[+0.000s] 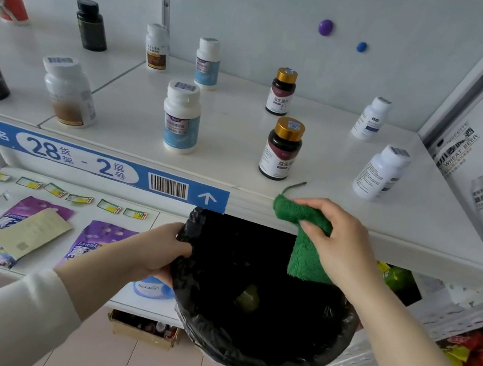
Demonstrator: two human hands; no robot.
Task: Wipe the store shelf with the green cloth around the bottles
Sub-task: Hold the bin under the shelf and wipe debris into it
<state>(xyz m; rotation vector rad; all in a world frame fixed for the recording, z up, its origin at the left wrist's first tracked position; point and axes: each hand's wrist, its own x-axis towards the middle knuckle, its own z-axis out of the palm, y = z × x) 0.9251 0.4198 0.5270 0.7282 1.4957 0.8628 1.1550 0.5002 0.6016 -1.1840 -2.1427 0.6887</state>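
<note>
Item: green cloth [306, 258]. R hand [337, 238] clamps its top fold at shelf [226, 135] front lip; the rest hangs over black-lined bin [183, 285]. L hand [157, 248] grips bin rim. Gold-cap bottle [281, 151] stands just beyond cloth, inward; R hand nearer.

Single head view; looks forward and down, close on shelf [226, 135] front edge

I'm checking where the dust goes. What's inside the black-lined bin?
One yellowish scrap lies deep in the black-lined bin; the rest is too dark to tell. The green cloth covers part of the opening.
</note>
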